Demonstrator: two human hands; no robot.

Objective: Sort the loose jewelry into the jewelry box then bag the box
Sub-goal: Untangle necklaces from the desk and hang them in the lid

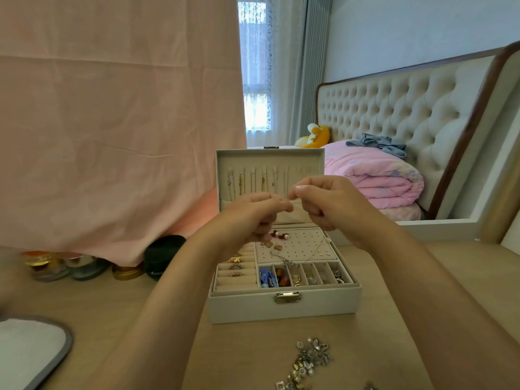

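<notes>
Jewelry box (284,308) is sitting open on the bench (239,347), directly ahead of the person, with its lid (270,161) standing upright and its latch (287,297) facing the camera. Several fine chains (240,182) are hanging from hooks inside the lid. Rings (235,267) are resting in the padded rolls at the left of the tray, a thin chain (289,260) is lying across the perforated panel (304,243), and the row of small compartments (306,277) along the front is holding beads and hoops.

Left hand (253,215) and right hand (329,204) are hovering above the tray, in front of the lid, almost touching each other. The fingers (277,204) of both are curling inward, thumb tips pressing against forefingers; what they are pinching, if anything, is too fine to make out.

Loose jewelry (309,361) is lying in a pile on the bench in front of the box. Jars (84,267) are standing at the left under a pink cloth (112,122).
</notes>
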